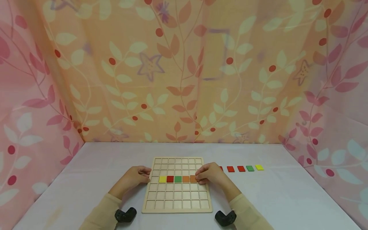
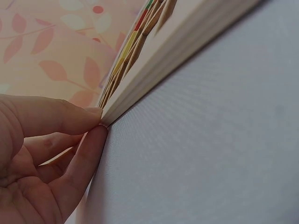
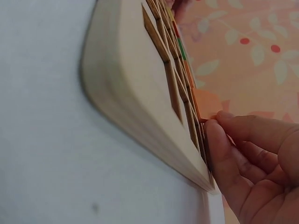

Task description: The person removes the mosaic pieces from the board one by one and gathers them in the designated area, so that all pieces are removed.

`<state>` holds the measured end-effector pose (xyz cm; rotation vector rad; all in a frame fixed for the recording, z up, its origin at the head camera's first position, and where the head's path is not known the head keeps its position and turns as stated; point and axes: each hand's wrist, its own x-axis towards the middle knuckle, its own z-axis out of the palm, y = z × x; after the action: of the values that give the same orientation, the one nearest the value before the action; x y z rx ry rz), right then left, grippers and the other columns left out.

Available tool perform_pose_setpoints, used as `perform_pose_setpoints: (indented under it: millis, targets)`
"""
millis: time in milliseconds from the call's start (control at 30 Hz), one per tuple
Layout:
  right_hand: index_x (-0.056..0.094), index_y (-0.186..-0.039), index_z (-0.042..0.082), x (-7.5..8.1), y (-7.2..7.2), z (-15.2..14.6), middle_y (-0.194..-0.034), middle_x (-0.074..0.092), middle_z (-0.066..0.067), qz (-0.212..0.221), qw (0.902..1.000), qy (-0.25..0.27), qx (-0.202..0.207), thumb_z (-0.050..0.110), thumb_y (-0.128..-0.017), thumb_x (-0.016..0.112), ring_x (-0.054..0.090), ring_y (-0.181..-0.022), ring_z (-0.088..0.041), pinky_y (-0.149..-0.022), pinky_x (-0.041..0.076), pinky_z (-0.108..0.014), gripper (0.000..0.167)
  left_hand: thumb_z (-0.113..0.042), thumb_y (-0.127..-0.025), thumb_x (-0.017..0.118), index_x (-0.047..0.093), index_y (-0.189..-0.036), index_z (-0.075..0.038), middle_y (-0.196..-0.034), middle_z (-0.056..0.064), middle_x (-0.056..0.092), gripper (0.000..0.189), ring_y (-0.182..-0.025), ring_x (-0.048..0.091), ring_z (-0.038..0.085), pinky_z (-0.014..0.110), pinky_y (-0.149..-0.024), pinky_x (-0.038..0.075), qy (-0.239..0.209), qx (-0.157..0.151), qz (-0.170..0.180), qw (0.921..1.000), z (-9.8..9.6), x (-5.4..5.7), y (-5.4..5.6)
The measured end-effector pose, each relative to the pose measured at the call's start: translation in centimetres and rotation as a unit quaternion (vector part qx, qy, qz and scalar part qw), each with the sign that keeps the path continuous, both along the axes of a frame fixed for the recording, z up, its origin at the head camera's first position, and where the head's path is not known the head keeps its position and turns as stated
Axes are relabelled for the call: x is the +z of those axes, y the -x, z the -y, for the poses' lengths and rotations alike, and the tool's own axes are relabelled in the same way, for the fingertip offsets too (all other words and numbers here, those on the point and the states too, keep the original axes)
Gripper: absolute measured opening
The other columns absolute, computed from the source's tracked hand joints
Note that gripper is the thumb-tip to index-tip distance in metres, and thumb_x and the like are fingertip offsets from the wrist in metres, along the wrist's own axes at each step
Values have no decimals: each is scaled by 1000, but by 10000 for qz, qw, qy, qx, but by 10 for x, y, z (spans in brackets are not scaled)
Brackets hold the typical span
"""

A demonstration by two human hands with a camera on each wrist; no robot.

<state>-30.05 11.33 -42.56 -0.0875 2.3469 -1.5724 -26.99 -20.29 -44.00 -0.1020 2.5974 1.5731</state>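
A pale wooden grid board [image 1: 176, 211] lies flat on the white tabletop. Across one row of its cells sit a yellow tile [image 1: 162, 179], a red tile [image 1: 170, 179], a green tile [image 1: 178, 179] and an orange tile [image 1: 186, 179]. Between thumb and finger my right hand [image 1: 211, 174] pinches a second orange tile [image 3: 205, 103], tilted up from the board in the right wrist view, just right of the first one. My left hand [image 1: 136, 175] grips the board's left edge, thumb and fingertip at the rim in the left wrist view.
Right of the board, a line of loose tiles runs along the table: red tiles [image 1: 231, 169], a green tile [image 1: 250, 168] and a yellow tile [image 1: 259, 167]. One red tile is partly hidden behind my right hand. Patterned curtains [image 1: 184, 95] enclose the back and sides.
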Motion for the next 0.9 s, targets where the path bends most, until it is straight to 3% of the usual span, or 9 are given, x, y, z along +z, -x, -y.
perform_pose_setpoints:
  millis: [433, 667, 900]
  targets:
    - [76, -91, -2, 2, -1, -7, -80, 74, -7, -70, 9999, -46, -137, 4, -83, 77, 68, -64, -13, -66, 59, -28, 11, 8, -74, 74, 65, -116, 10, -102, 16, 69, 43, -87, 63, 17, 27, -74, 53, -12, 6, 16, 10000, -2, 2, -2]
    - [75, -95, -5, 11, -4, -21, -77, 74, -7, -295, 9992, -26, -256, 5, -83, 76, 66, -62, -12, -65, 59, -29, 15, 8, -73, 73, 67, -114, 8, -100, 12, 69, 41, -86, 62, 16, 28, -74, 52, 45, 79, -9, 10000, -1, 2, -4]
    - [74, -99, -6, 14, -7, -43, -80, 74, -7, -247, 9993, -78, -265, 6, -85, 74, 66, -64, -12, -67, 59, -28, 19, 8, -74, 74, 66, -115, 8, -101, 12, 69, 42, -86, 62, 16, 29, -75, 53, 89, 122, -12, 9999, -2, 0, -3]
